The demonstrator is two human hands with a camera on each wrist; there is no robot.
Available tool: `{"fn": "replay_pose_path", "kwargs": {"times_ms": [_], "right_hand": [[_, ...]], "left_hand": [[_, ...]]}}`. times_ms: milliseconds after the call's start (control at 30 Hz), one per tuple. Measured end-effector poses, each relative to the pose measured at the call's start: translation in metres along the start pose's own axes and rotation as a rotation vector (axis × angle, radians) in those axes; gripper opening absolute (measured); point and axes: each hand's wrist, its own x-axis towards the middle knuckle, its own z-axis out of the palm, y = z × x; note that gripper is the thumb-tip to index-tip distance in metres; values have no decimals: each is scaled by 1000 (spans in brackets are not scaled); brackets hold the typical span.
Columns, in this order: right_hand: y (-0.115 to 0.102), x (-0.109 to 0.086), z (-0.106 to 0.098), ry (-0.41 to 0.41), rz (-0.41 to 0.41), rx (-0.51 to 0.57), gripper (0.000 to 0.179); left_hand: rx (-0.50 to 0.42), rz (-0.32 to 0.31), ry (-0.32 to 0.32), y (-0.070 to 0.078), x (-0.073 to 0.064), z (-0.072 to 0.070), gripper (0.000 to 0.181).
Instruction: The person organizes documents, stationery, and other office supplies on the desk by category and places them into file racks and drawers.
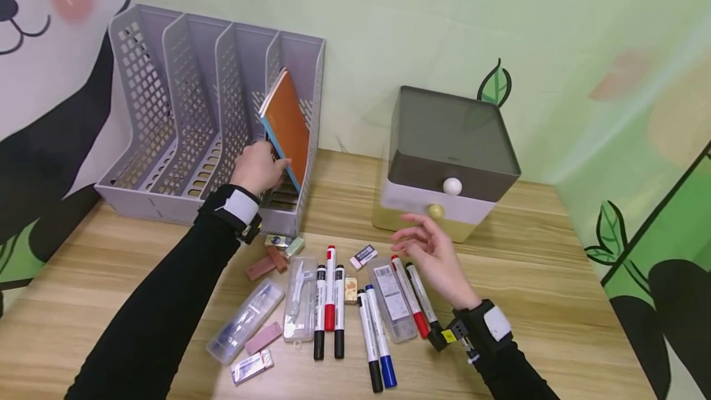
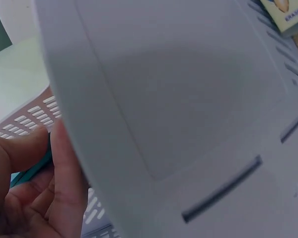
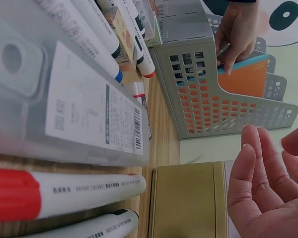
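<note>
In the head view my left hand point(image 1: 258, 167) pinches the blue spine edge of an orange notebook point(image 1: 290, 125). The notebook stands tilted inside the rightmost compartment of a grey file organizer point(image 1: 183, 205). Thumb and fingers close on the teal edge point(image 2: 34, 168) in the left wrist view, where the organizer's front wall point(image 2: 179, 109) fills most of the picture. My right hand point(image 1: 430, 254) holds nothing, its fingers loosely bent over the table in front of a small drawer box point(image 1: 452, 128). Below it lie a red marker point(image 1: 410, 295) and a black marker point(image 1: 424, 301).
More markers point(image 1: 330, 289), clear plastic cases point(image 1: 247, 320) and several erasers point(image 1: 263, 338) are spread across the wooden table point(image 1: 533, 301) between my arms. A patterned wall covering point(image 1: 361, 29) rises right behind the organizer and the drawer box.
</note>
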Motion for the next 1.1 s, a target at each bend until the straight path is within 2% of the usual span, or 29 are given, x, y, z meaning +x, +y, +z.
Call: {"fn": "replay_pose_path", "kwargs": {"times_ms": [267,700,800,933,1100], "right_hand": [[0,-1,0,-10,-10,-5,47],[2,-1,1,-5,10,-36,42],[4,-2,0,1,25,-56,41],[8,-3,-2,-2,57,-66,41],[16,-4,-7,2,161,-9,40]], "left_hand": [[71,8,72,-3,3,2,35],[91,61,163,-4,1,10,38],[114,103,171,-5,-3,12,41],[122,199,138,-1,-13,18,38],[99,322,85,11,-30,26,27]]}}
